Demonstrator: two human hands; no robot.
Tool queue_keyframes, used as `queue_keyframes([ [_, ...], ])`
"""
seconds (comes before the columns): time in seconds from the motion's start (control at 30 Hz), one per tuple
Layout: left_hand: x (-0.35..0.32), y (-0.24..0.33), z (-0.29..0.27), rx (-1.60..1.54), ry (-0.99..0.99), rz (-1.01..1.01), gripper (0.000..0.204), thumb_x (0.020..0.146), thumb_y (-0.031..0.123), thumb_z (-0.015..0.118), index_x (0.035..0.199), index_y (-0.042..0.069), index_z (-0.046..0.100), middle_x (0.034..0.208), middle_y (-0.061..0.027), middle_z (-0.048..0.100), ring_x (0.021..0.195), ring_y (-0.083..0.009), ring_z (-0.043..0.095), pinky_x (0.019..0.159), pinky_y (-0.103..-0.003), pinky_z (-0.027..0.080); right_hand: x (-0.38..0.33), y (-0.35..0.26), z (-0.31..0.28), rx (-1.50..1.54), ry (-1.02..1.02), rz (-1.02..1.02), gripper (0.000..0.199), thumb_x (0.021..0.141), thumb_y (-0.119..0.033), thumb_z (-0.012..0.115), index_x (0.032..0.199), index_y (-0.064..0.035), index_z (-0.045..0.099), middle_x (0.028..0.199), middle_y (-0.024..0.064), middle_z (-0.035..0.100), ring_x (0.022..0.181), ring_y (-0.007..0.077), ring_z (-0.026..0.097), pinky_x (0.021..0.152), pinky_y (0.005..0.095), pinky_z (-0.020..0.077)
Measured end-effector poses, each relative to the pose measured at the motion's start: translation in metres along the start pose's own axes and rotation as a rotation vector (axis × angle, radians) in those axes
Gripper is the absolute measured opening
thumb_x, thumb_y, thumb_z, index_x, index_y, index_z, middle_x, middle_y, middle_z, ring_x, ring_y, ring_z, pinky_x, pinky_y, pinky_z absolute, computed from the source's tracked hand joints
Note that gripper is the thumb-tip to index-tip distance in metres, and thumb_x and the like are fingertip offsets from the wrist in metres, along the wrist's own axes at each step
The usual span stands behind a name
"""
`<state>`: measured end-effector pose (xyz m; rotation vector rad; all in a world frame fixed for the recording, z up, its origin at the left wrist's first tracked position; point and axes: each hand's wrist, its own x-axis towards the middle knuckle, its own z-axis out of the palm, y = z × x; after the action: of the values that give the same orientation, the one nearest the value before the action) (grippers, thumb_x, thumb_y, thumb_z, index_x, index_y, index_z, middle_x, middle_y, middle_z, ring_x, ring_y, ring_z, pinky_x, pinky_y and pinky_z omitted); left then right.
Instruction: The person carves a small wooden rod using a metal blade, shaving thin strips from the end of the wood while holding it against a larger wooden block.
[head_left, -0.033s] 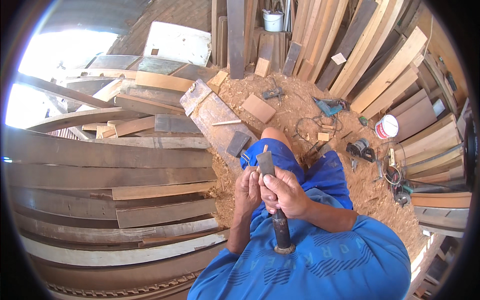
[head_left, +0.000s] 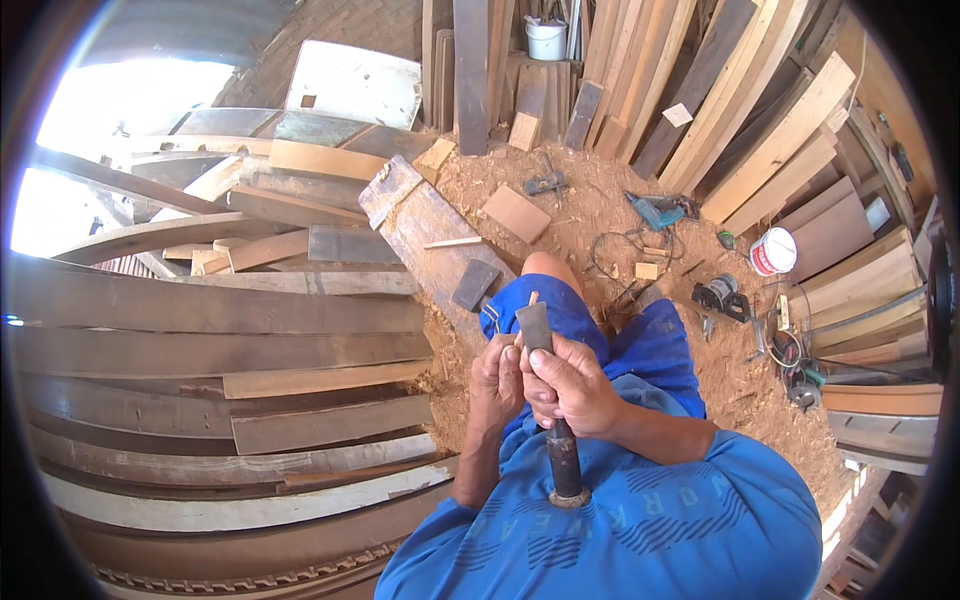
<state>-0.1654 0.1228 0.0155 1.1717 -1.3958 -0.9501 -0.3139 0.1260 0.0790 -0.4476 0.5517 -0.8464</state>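
Note:
A wide-bladed chisel (head_left: 535,327) stands in front of my belly, blade pointing away from me. Its dark handle reaches back to my blue shirt, where the butt end rests against or just above the cloth. My right hand (head_left: 578,390) is closed round the chisel just below the blade. Beside it, my left hand (head_left: 494,380) is closed in a pinch on a thin wooden stick (head_left: 533,297). The tip of this stick shows past the chisel's end; its middle is hidden behind the blade. Both hands touch each other above my lap.
Ahead lies a worn plank (head_left: 415,215) with a loose stick (head_left: 452,243) and a dark block (head_left: 476,285). Wood shavings cover the floor. Long boards (head_left: 210,355) are stacked at my left. Power tools (head_left: 720,297), cords and a white bucket (head_left: 774,252) sit to the right.

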Motion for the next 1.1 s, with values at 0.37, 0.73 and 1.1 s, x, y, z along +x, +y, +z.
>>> queue_keyframes([
  [0.37,-0.065,-0.008,-0.039,0.039,-0.192,-0.270,0.025,0.101,0.016,0.046,0.092,0.002,0.064,0.060,0.0002,0.052,0.053,-0.0079,0.050,0.050,-0.026,0.040,-0.035,-0.063,-0.015,-0.229,0.208,-0.387,0.019,0.100,-0.021,0.045,0.089,-0.0051,0.047,0.057,-0.0009,0.042,0.045,0.0051,0.038,0.042,0.0240,0.0398],
  [0.73,-0.013,-0.001,0.000,-0.073,-0.215,-0.286,0.015,0.102,0.018,0.050,0.102,0.004,0.057,0.074,0.0010,0.055,0.060,-0.0039,0.048,0.054,-0.020,0.040,0.024,-0.048,-0.040,-0.847,0.224,-0.303,0.013,0.092,-0.016,0.065,0.091,-0.0035,0.061,0.076,-0.0024,0.056,0.070,0.0041,0.048,0.064,0.0237,0.0432],
  [1.1,-0.003,-0.012,-0.002,-0.647,-0.280,-0.538,0.020,0.104,0.026,0.044,0.111,0.008,0.051,0.076,-0.0017,0.057,0.053,-0.0066,0.046,0.047,-0.020,0.036,0.033,-0.023,-0.043,-0.199,0.325,-0.406,0.027,0.104,-0.023,0.043,0.116,0.0000,0.051,0.082,0.0055,0.059,0.056,0.0079,0.049,0.050,0.0243,0.0445],
])
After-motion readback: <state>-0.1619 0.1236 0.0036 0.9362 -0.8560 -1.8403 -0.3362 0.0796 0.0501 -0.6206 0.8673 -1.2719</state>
